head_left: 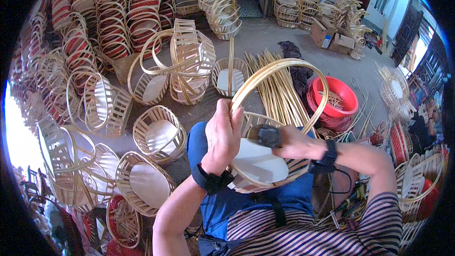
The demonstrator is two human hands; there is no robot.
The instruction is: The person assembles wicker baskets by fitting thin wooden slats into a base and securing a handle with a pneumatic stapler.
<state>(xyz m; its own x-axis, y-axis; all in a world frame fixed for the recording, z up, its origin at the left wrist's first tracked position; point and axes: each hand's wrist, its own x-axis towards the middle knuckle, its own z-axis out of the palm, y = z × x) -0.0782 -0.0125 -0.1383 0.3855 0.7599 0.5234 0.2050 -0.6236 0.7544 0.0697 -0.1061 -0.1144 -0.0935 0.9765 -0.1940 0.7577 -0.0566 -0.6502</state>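
A woven bamboo basket with a pale flat bottom rests on my lap, its tall hoop handle arching above it. My left hand is closed around the left side of that handle, close to the rim. Over the basket's opening, my right hand grips a dark, blunt-ended tool. Motion smears both that hand and the tool, so its exact kind is unclear. The tool's dark end points left toward my left hand; whether it touches the basket cannot be made out.
Bamboo strips lie in a bundle beyond my knees, beside a red plastic basin. Unhandled baskets stand on the floor to my left. Red-banded baskets are stacked high at the back left. Cardboard boxes sit farther back at right.
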